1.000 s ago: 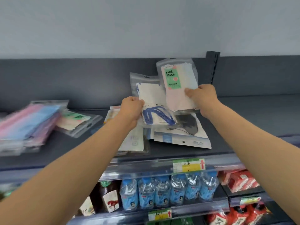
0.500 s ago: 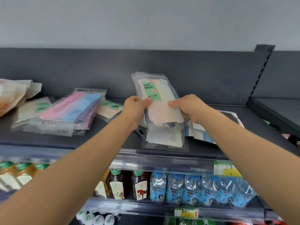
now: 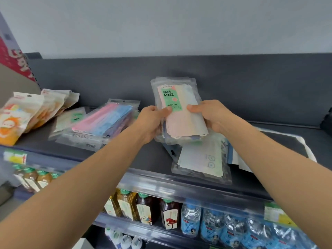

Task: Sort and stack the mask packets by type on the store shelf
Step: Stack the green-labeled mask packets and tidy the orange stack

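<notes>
Roughly mid-sort. Nearest, loose packets lying mixed at shelf front edge, unsorted. Just above, left hand and right hand both clamped on FACE MASK bundle, held off the shelf. Further left, pink-blue stack and orange stack already grouped.

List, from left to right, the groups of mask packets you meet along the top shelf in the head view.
Orange cartoon packets → pink and blue packets → green-label FACE MASK packets held in both hands → white packets lying flat far right.
</notes>
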